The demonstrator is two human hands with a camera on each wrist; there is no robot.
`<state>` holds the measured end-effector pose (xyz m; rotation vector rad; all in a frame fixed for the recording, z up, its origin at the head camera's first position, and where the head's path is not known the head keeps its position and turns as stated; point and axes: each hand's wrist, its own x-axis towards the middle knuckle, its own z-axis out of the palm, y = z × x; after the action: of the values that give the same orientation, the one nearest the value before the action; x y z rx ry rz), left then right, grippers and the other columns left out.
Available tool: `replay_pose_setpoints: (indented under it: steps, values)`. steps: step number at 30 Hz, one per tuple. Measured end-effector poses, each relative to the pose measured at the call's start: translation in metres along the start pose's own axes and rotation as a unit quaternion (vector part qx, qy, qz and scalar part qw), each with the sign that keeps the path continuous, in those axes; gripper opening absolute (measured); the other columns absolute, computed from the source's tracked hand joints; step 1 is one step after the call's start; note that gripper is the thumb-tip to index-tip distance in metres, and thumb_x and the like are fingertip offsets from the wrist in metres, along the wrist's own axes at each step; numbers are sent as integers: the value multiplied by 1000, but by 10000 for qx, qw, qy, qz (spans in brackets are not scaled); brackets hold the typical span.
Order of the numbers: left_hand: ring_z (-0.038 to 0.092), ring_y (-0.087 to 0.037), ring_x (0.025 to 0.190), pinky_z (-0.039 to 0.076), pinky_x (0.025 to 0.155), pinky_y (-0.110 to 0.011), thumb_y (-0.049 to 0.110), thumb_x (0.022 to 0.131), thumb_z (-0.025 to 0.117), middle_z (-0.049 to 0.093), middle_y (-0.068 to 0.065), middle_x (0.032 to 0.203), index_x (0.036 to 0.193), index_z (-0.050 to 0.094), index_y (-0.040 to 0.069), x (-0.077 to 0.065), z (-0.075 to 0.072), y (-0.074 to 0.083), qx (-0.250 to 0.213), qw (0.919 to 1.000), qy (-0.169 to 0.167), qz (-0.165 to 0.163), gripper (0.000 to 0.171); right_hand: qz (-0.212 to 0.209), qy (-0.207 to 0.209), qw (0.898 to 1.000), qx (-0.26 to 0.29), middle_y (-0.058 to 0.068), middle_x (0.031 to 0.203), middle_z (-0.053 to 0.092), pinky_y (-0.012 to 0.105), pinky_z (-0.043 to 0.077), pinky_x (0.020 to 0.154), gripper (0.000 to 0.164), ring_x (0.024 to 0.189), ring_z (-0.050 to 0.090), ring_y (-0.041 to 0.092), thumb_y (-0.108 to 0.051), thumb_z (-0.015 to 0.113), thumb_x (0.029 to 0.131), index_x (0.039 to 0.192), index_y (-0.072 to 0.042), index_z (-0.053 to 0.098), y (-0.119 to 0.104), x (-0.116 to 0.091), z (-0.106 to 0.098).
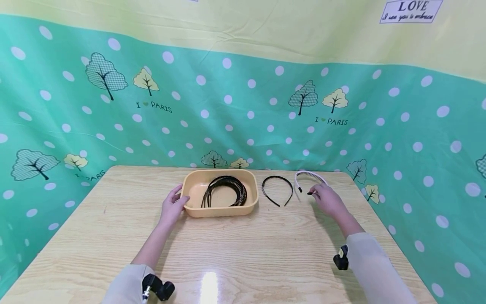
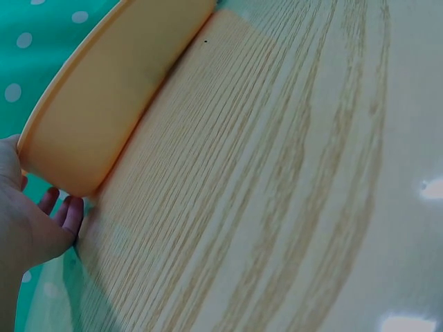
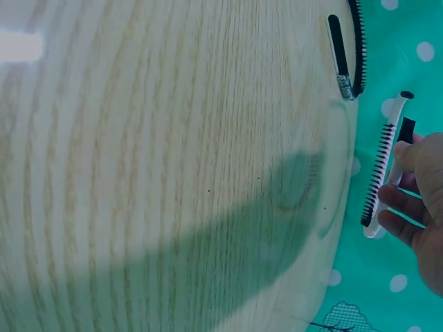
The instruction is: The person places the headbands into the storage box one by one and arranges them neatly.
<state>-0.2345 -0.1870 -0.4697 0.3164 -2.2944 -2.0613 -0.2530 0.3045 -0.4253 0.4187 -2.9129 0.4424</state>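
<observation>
Pinching white headband [image 1: 309, 179] with right hand [image 1: 329, 200], arch pointing away, well right of yellow tray [image 1: 219, 210] steadied at its left rim by left hand [image 1: 172, 207], fingers relaxed.

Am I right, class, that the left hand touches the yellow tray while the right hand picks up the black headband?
Not quite. The left hand does touch the yellow tray, but the head view shows the right hand at the white headband; the black headband lies untouched.
</observation>
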Motion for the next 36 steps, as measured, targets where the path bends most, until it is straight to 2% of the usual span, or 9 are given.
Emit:
replay_pose_setpoints:
  steps: [7,15,26,36]
  values:
    - [53,-1,87,49,69,-14,15,92,53,45,-21,135,146,32,17,0,0,0,-34,10000,18,49,58,-159,11,9999,37,18,100,60,50,49,85,13,94,58,35,-3,54,89,100,0,62,-6,2,-2]
    - [55,-6,90,48,68,-14,16,92,53,45,-22,135,146,32,17,0,0,1,-22,10000,14,65,58,-241,50,9997,7,14,98,61,47,50,84,12,92,59,32,-3,55,89,99,-2,63,-15,3,-2]
    - [53,5,80,49,67,-14,13,92,53,47,-22,134,145,33,17,3,1,-2,-66,10000,62,32,58,-379,25,9992,-132,13,100,62,48,49,88,14,97,59,32,-5,56,90,102,-4,63,-25,7,-1]
    - [53,2,84,48,68,-14,15,92,53,46,-22,134,146,33,18,2,0,-1,0,10000,62,45,58,-684,186,9973,-192,10,96,63,45,50,85,13,92,60,28,-5,59,88,100,-5,65,-37,8,0]
